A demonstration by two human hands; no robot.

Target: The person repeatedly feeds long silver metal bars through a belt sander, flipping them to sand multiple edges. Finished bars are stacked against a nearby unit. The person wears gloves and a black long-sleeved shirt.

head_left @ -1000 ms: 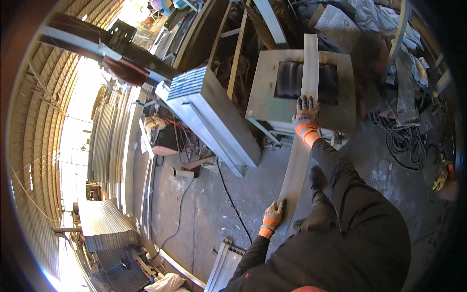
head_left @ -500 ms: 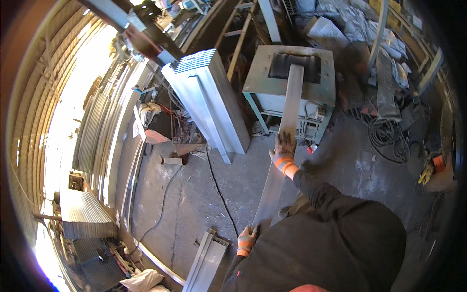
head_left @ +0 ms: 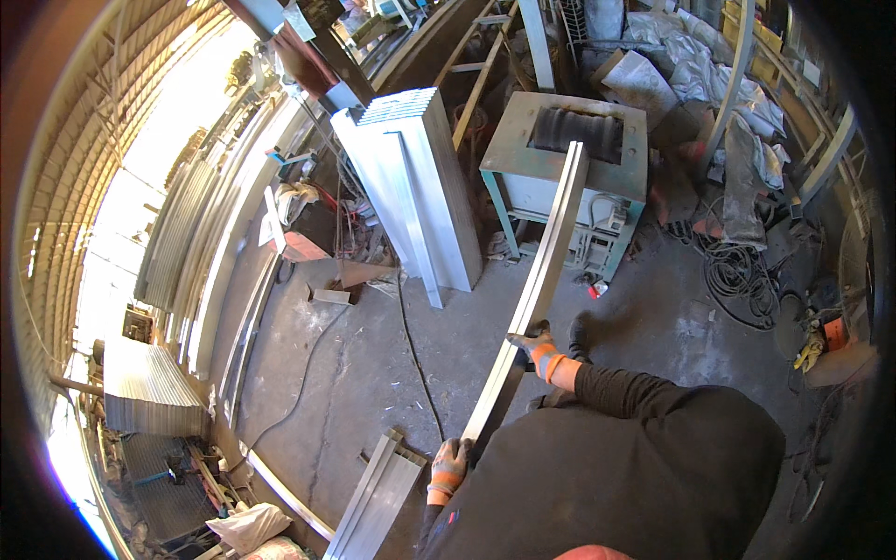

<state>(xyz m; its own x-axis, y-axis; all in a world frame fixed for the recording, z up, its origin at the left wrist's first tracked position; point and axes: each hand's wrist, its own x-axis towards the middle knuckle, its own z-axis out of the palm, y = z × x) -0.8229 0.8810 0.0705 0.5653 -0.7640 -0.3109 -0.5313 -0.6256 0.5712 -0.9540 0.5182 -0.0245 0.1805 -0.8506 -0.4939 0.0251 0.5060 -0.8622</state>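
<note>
The grey fingers of the orange-and-grey-gloved right hand [head_left: 535, 347] wrap around a long, straight, grooved silver metal channel [head_left: 534, 297]; those of the gloved left hand [head_left: 450, 467] clasp its lower part. The channel slants above the scuffed grey floor [head_left: 308, 373], its far end before a boxy, pale-green metal machine [head_left: 602, 177] with a dark, ribbed opening. Leftward stands a tall bundle of smooth silver metal profiles [head_left: 437, 201]; rightward lie coiled black hoses [head_left: 742, 278].

left hand [head_left: 450, 469] and black top [head_left: 607, 448] are hiding the near end of the metal profile [head_left: 539, 287]; the bottom edge is cropping grooved metal pieces [head_left: 375, 502].
</note>
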